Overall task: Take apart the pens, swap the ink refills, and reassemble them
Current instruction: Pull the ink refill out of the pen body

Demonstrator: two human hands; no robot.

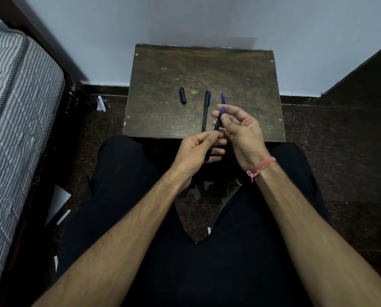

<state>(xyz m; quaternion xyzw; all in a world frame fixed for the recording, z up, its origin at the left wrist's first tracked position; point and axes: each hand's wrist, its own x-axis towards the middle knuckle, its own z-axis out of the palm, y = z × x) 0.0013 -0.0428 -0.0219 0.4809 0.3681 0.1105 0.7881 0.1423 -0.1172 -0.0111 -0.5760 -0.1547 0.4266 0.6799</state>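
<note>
A dark blue pen point(218, 119) points up and away over the near edge of the small wooden table point(163, 111). My left hand point(198, 149) grips its lower barrel. My right hand point(240, 127) pinches its upper end with thumb and fingertips. A second, capped black pen point(206, 110) lies lengthwise on the table just left of my hands. A loose pen cap point(182, 95) rests further left. A small blue pen part point(222, 98) lies beyond my right hand, partly hidden by the fingers.
The table stands against a pale wall point(196, 23), between my knees. A striped mattress point(14, 96) on a dark frame runs along the left. Paper scraps point(101, 104) lie on the dark speckled floor. A dark panel point(362, 80) is at the right.
</note>
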